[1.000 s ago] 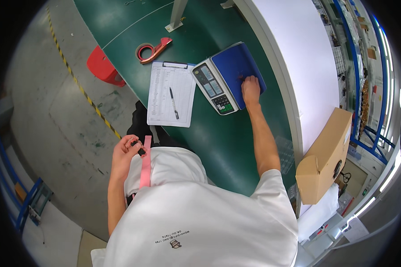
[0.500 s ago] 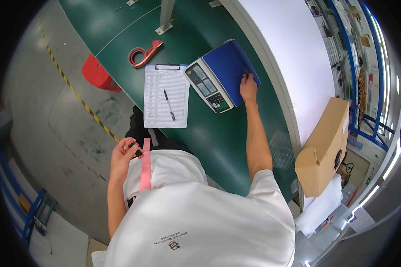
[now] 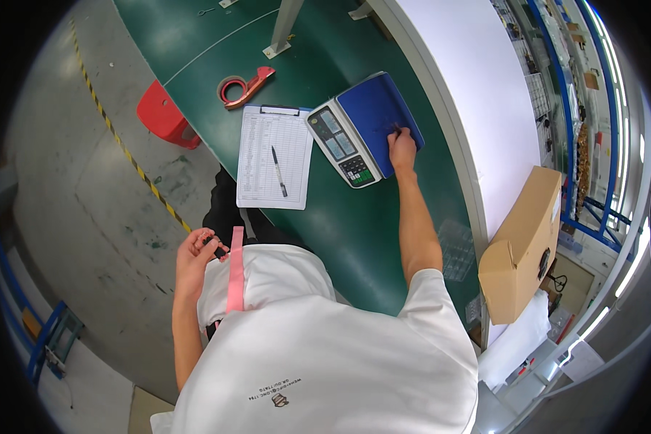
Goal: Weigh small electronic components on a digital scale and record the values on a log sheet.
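On the green table stands a counting scale (image 3: 336, 148) with a blue pan (image 3: 375, 108), displays and a keypad. My right hand (image 3: 403, 150) is over the pan's right part, fingers pinched at something small and dark that I cannot make out. Low at my left side, my left hand (image 3: 194, 257) is closed on a small black object (image 3: 213, 247) with reddish bits around it; its kind does not show. A pink strap (image 3: 236, 271) hangs beside this hand. Left of the scale lies a clipboard (image 3: 257, 166) with a printed sheet, a pen (image 3: 278, 171) resting on it.
A red tape dispenser (image 3: 249, 90) lies beyond the clipboard. A metal post (image 3: 285, 29) rises from the table (image 3: 333, 239). A white shelf (image 3: 470, 87) runs along the right, with a cardboard box (image 3: 517, 249) near its end. Left of the table stands a red stool (image 3: 165, 116).
The view has shifted slightly, so the table things appear a little to the right. My right hand has drawn slightly back toward me over the pan; the left keeps its hold.
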The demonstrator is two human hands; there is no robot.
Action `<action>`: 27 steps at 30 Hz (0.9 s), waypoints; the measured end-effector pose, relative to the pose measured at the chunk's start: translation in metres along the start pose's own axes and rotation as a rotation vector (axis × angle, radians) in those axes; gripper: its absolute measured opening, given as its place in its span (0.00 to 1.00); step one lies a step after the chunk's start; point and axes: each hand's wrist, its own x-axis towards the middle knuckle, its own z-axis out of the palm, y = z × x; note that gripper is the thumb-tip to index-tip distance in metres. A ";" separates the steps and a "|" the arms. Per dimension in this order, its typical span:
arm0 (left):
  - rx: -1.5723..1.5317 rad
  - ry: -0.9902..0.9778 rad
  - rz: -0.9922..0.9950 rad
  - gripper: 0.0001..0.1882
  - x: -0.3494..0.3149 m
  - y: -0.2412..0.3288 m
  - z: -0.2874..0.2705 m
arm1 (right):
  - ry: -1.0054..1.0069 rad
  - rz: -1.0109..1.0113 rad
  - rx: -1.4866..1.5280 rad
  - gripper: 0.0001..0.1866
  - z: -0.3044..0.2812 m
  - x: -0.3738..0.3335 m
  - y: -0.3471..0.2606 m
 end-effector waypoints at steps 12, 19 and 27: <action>0.002 0.085 -0.011 0.09 -0.002 0.002 -0.010 | -0.077 -0.360 0.225 0.12 -0.028 -0.003 -0.020; 0.012 0.100 -0.034 0.09 -0.005 0.000 -0.012 | -0.150 -0.669 0.047 0.13 -0.025 0.013 -0.008; 0.093 0.077 -0.092 0.09 -0.005 -0.014 -0.021 | -0.120 -0.573 -0.007 0.11 -0.006 0.023 0.008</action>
